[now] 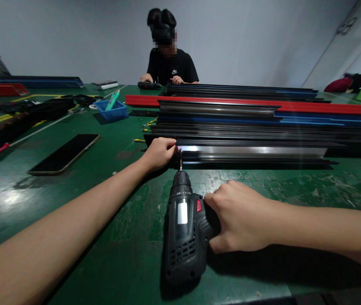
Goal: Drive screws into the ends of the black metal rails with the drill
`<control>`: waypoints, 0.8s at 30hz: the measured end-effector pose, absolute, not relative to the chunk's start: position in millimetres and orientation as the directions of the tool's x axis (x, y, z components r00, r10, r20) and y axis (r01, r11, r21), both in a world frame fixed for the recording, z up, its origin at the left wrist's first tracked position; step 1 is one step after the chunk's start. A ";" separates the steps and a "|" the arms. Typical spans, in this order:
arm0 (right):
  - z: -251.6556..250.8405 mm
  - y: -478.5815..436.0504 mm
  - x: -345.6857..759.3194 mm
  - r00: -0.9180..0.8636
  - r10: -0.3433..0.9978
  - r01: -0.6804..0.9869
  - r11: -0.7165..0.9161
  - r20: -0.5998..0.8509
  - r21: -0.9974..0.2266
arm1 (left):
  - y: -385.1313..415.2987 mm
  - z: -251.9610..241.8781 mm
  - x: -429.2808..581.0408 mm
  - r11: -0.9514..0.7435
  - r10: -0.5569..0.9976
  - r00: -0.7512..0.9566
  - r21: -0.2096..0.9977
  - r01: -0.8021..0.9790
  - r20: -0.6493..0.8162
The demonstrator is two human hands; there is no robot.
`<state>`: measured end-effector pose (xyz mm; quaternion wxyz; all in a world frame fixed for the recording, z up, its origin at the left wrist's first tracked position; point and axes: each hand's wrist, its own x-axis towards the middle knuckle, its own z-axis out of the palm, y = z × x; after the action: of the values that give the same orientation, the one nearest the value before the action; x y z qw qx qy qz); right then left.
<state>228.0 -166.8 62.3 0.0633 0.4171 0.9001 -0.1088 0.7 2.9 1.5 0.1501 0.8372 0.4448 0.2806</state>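
My right hand (242,218) is wrapped round the grip of a black cordless drill (185,237), which lies on its side and points away from me. Its bit (181,162) reaches the near side of a dark metal profile (247,151), close to the left end, where a light spot falls. At that same end my left hand (161,151) is closed on the profile, thumb and forefinger just left of the bit tip. Whether the left fingers also pinch a screw is too small to tell. Yellow-green wires (140,140) stick out beside the left hand.
More black profiles and a long red one (247,103) lie behind. On the left are a phone (66,153), a blue bin (112,111) with a teal tool, and dark strips with yellow wires. Across the green table (129,254) a person (170,63) holds another drill (148,85).
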 end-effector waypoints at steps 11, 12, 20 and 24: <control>63.9 -167.0 226.8 -0.644 0.736 0.764 0.632 -0.211 -0.128 | 3.9 0.3 0.1 -0.570 0.821 0.452 0.495 0.655 0.348; 64.1 -166.9 226.8 -0.642 0.736 0.765 0.631 -0.212 -0.127 | 3.7 0.4 0.3 -0.570 0.822 0.452 0.496 0.656 0.347; 66.0 -167.6 227.0 -0.634 0.741 0.772 0.622 -0.221 -0.131 | 3.3 1.1 1.0 -0.565 0.825 0.453 0.494 0.661 0.337; 66.5 -167.6 227.1 -0.637 0.740 0.771 0.620 -0.216 -0.145 | 2.3 2.3 0.9 -0.567 0.824 0.458 0.496 0.657 0.334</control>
<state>227.1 -167.6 66.5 0.0676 0.4209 0.8975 -0.1126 0.9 2.3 2.3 0.1499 0.8407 0.4404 0.2772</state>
